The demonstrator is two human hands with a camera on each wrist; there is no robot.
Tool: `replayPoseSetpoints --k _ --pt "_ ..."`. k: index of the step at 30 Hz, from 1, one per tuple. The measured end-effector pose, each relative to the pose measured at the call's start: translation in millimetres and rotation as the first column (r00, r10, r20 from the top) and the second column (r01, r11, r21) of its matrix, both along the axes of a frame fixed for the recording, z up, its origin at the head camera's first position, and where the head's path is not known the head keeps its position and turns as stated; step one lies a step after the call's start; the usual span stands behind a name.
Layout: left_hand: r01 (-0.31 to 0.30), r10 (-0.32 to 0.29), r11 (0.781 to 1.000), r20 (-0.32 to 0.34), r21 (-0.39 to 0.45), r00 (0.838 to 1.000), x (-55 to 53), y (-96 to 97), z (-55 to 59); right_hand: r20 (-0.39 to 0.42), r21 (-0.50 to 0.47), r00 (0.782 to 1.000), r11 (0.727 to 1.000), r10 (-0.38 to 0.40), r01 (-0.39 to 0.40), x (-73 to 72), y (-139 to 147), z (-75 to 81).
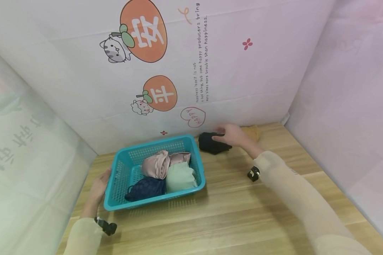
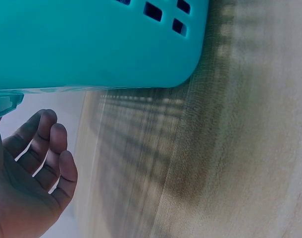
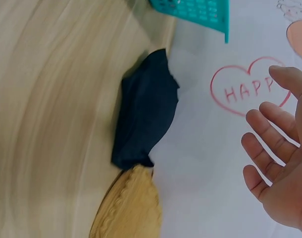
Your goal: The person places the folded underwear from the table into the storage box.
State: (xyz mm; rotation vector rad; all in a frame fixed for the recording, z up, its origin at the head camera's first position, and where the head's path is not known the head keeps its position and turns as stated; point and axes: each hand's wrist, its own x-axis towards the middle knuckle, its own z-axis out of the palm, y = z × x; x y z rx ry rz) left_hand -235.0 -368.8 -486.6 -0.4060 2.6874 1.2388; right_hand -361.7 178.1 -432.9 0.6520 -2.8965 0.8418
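Note:
My left hand (image 1: 99, 185) is at the left end of a turquoise plastic basket (image 1: 153, 141), fingers loosely bent beside its rim in the left wrist view. Inside the basket lie a folded pink satin cloth piece (image 1: 156, 165), a mint-green one (image 1: 180, 177) and a dark navy one (image 1: 146, 189), with another pinkish piece behind. Over a black folded cloth (image 1: 210, 143) hovers my right hand (image 1: 232, 136), its fingers spread and holding nothing. A mustard-yellow cloth (image 3: 133, 208) with a wavy trim touches the black one's end in the right wrist view.
The wood-grain table (image 1: 229, 212) carries everything. A white printed sheet (image 1: 242, 81) rises as a wall right behind the basket and cloths, with more sheets at both sides. A small black wrist camera (image 1: 253, 173) sits at the right sleeve cuff.

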Motion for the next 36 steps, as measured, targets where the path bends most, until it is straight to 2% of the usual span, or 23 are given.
replayPoseSetpoints --k 6,12,19,27,36 --pt "-0.002 0.002 1.000 0.011 -0.011 1.000 -1.0 -0.4 0.4 0.020 0.028 0.999 0.999 -0.047 0.046 0.0 19 -4.5" --pt "-0.008 0.008 1.000 0.011 -0.011 1.000 -1.0 -1.7 0.0 0.016 0.017 0.996 0.996 -0.084 0.083 1.2 38 -9.6" --pt "-0.004 0.004 1.000 0.013 -0.006 1.000 -1.1 -0.9 0.2 0.014 0.013 0.996 0.996 -0.087 0.086 2.0 60 -16.7" --pt "0.017 -0.017 1.000 -0.004 -0.010 1.000 -0.4 -1.5 1.4 0.013 0.036 0.992 0.991 -0.126 0.126 5.0 87 -25.6" --pt "0.025 -0.025 1.000 0.000 -0.010 1.000 -1.4 -2.2 1.2 0.023 0.037 0.992 0.992 -0.123 0.122 8.6 113 -37.2"
